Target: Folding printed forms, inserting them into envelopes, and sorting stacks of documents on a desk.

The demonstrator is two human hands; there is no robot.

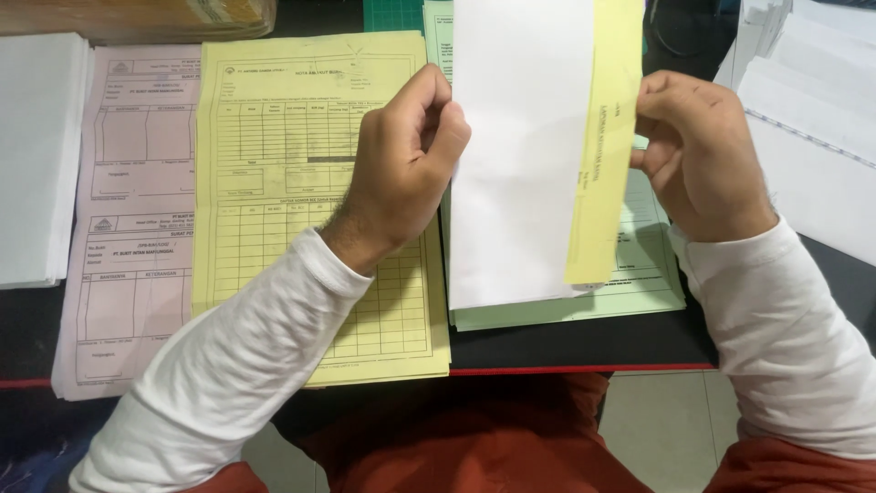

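Observation:
My left hand (pixel 401 164) and my right hand (pixel 698 151) hold up a set of sheets between them: a white sheet (pixel 516 155) in front and a yellow sheet (pixel 607 137) behind it, showing as a strip along the right side. The left hand pinches the white sheet's left edge. My right hand grips the yellow sheet's right edge. Both sheets hang above a pale green stack of forms (pixel 648 265) on the dark desk (pixel 584 342). Both my arms wear white sleeves.
A yellow stack of printed forms (pixel 274 183) lies left of my hands, a pink stack (pixel 137 210) beside it, and a white pile (pixel 36 155) at the far left. More white paper (pixel 808 119) lies at the right. The desk's red front edge (pixel 584 370) runs below.

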